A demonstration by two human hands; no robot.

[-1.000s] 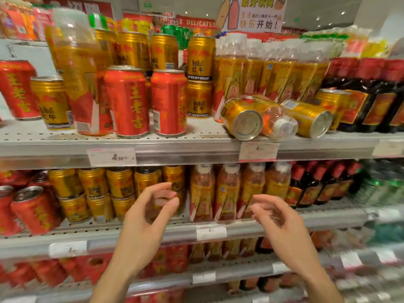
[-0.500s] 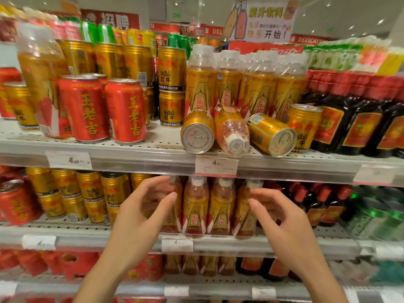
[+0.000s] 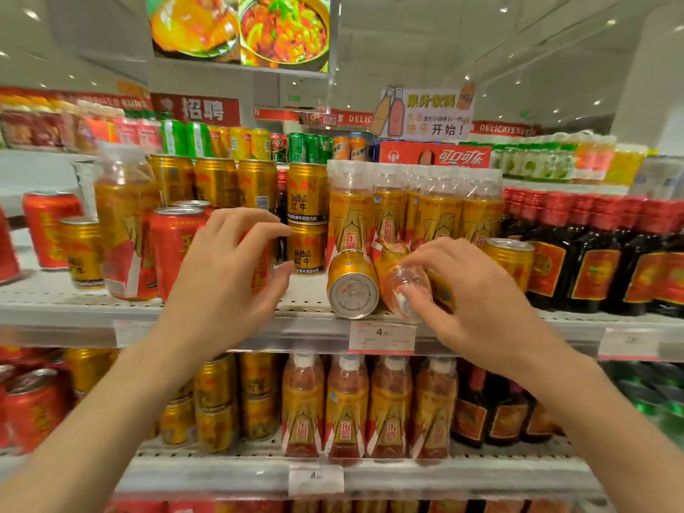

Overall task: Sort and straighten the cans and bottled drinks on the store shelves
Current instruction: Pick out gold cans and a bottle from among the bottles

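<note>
Here, the right hand [image 3: 477, 301] pinches the cap end of a toppled bottle [image 3: 401, 286] lying on the upper shelf [image 3: 74, 309] beside a toppled gold can [image 3: 353, 286], while the left hand [image 3: 225, 286] hovers spread before the red cans [image 3: 172, 249].

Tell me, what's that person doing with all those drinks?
A person is tidying a store shelf. Some drinks have tipped over at its front edge: a gold can lies on its side, its end facing out, and a plastic bottle lies right beside it. The right hand is closing its fingers around that fallen bottle, seemingly to pick it up. The left hand is open, reaching toward the upright red cans. Nothing has been stood up yet.
</note>
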